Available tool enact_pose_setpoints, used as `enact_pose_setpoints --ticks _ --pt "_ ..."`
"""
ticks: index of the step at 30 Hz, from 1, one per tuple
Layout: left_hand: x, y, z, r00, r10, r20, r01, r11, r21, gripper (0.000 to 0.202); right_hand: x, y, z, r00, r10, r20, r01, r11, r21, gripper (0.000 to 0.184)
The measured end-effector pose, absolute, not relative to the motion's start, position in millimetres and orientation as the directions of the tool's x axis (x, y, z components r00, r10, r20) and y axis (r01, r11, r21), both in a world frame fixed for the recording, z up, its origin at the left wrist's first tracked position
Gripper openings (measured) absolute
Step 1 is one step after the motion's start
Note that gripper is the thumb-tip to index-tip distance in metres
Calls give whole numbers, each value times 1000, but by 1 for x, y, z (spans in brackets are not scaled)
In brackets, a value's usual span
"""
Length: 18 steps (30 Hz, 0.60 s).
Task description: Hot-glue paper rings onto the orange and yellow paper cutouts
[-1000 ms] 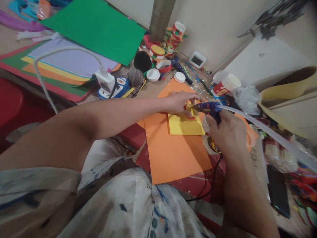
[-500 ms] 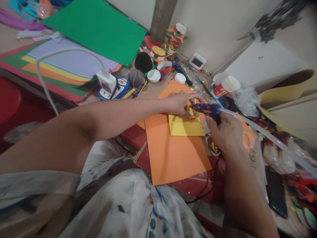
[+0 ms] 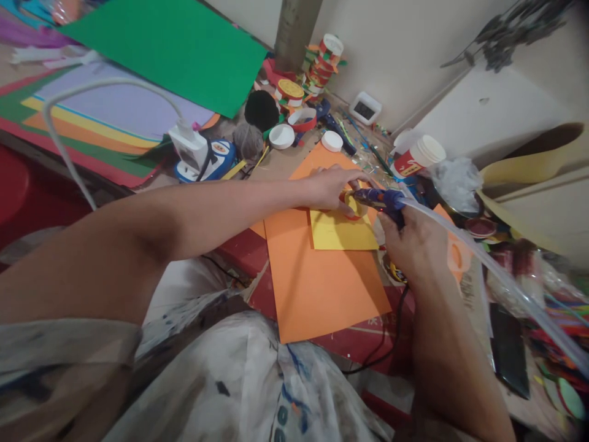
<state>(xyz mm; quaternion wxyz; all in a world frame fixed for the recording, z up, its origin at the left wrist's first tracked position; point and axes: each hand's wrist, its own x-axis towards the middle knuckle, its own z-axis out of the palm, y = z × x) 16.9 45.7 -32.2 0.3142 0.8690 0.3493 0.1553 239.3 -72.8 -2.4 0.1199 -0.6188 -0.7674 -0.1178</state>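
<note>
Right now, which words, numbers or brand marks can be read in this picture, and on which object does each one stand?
No text reads clearly.
Red cup: pale logo, too blurred.
Red board: white characters, too blurred.
Blue punch: orange sticker, too small.
White device: dark screen, nothing legible.
Glue gun in right hand, ring in left hand: no markings visible.

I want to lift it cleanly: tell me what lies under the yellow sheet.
The yellow sheet lies on a larger orange sheet, showing past its left and near edges. The left hand and the red-rimmed ring it holds cover the far edge; whatever is directly beneath is hidden.
</note>
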Motion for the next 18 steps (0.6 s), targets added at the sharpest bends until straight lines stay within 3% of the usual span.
enact_pose_setpoints --ticks 8,18 --pt "17 48 -35 710 701 63 491 -557 671 88 231 -85 27 -88 967 239 983 46 175 33" --pt "17 48 -34 722 689 65 479 -565 672 87 223 -84 22 -54 972 228 992 26 122 39"
